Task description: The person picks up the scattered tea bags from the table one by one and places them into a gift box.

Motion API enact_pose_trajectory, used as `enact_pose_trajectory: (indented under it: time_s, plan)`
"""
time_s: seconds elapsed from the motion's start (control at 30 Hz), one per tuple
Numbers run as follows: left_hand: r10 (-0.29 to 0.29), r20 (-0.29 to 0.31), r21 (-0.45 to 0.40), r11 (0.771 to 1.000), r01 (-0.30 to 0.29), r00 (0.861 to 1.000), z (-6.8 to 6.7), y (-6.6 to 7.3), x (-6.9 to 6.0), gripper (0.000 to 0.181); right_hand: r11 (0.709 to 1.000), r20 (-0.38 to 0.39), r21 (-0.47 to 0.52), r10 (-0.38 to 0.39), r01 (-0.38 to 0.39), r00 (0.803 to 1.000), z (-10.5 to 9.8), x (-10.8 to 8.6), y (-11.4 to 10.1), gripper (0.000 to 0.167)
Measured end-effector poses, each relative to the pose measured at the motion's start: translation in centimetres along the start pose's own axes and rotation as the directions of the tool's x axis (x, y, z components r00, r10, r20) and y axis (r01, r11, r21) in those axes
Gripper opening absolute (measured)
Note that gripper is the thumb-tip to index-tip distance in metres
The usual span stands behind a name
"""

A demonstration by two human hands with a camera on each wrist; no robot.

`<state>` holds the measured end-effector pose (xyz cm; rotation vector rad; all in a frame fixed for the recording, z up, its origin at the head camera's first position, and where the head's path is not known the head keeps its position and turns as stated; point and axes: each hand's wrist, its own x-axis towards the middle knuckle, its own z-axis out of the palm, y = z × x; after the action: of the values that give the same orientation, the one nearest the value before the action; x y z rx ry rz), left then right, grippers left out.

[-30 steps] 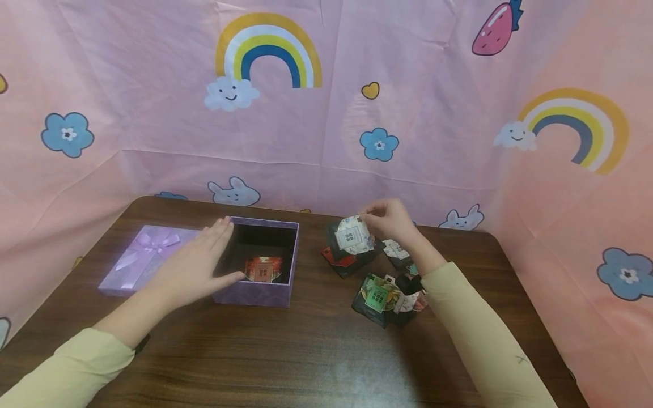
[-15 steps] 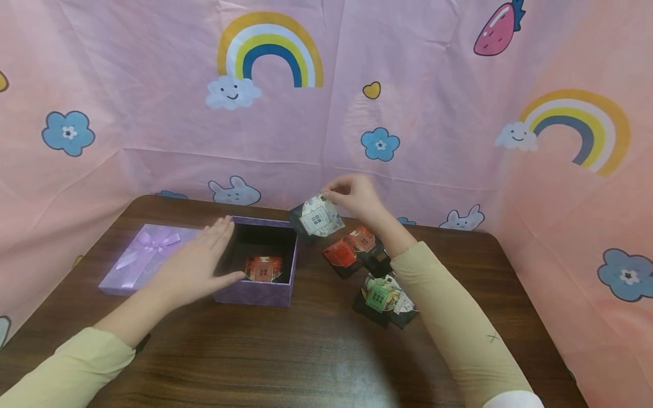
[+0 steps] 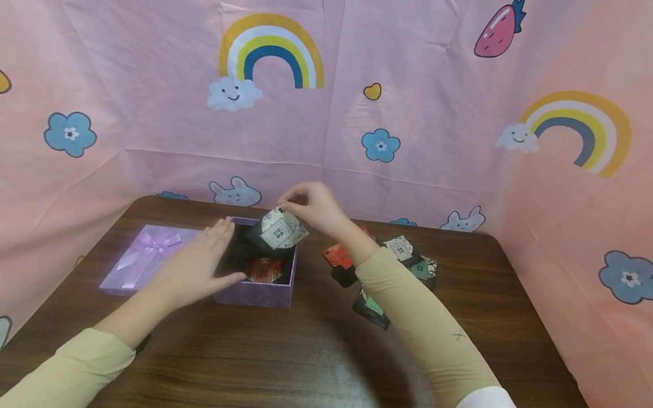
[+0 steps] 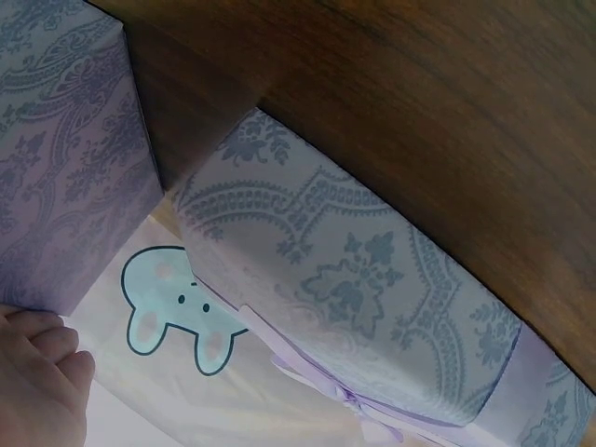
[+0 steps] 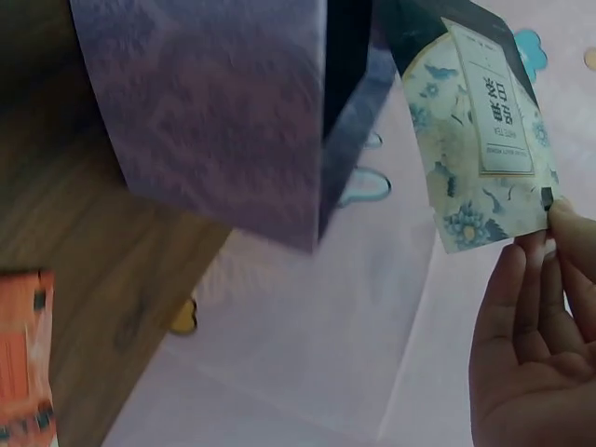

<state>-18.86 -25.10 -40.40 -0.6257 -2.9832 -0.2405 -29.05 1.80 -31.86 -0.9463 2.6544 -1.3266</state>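
My right hand (image 3: pixel 318 209) pinches a white tea sachet (image 3: pixel 278 229) by its corner, thumb against fingers. The sachet, pale and floral with a dark end, hangs tilted over the open purple box (image 3: pixel 255 294). Inside that box lies a red tea sachet (image 3: pixel 263 270). Along the box's left side rests my left hand (image 3: pixel 196 266), its fingers straight and thumb spread toward the front rim. In the right wrist view, the white sachet (image 5: pixel 480 130) is beside the patterned box wall (image 5: pixel 214 112). Only the curled-looking finger ends of my left hand (image 4: pixel 42 377) show in the left wrist view.
Left of the box lies its purple lid (image 3: pixel 153 249) with a ribbon bow. To the right, more sachets lie on the brown table (image 3: pixel 306 351): red (image 3: pixel 338 255), white (image 3: pixel 400 247), teal (image 3: pixel 424 269) and green (image 3: pixel 371 309). My right forearm covers some. A patterned cloth (image 3: pixel 336 124) hangs behind.
My right hand has carried the white tea sachet leftward from the sachets on the right, and it now hangs over the box. My left hand has stayed at the box.
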Motion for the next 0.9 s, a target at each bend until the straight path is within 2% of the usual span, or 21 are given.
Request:
enact_pose_trajectory:
  time_s: [0.3,0.6,0.9]
  plan:
    - [-0.010,0.002,-0.014,1.000,0.010,1.000,0.1,-0.1,0.1,0.108,0.998,0.087,-0.047,-0.042,0.046,0.995,3.6,0.0,0.3,0.012]
    - [-0.004,-0.010,-0.018,1.000,0.004,1.000,0.1,0.0,0.1,0.108,0.996,0.176,-0.054,-0.067,0.077,0.982,5.6,-0.2,1.3,0.012]
    - [-0.010,-0.004,-0.018,1.000,0.010,1.000,-0.1,0.1,0.0,0.108,0.975,0.254,-0.190,-0.068,0.119,0.965,7.1,-0.1,1.9,0.013]
